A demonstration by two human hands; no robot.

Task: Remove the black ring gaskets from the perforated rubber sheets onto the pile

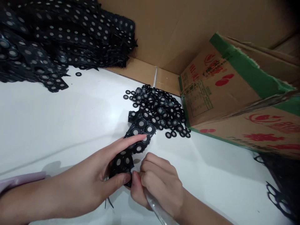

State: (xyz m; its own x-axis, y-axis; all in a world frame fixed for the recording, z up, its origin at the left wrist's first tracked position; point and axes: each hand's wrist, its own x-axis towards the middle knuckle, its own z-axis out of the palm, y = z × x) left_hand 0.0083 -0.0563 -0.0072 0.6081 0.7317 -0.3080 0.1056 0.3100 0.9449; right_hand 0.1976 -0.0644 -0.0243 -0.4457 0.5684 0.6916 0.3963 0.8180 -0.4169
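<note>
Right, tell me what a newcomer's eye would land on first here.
Probably the heap of loose black rings near the centre, beside the green-edged carton at right. Next, below it, the left hand on a black dotted strip and the right hand holding a clear rod. The pile of black dotted sheets fills the upper left.

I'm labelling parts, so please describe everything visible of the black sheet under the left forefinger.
The black sheet looks rubbery, with raised rings around pale grey centres and ragged edges. It lies slantwise over the white table, its far end at the pile of loose rings. The left hand has forefinger and thumb on it; the right hand is at its partly hidden near end.
</note>
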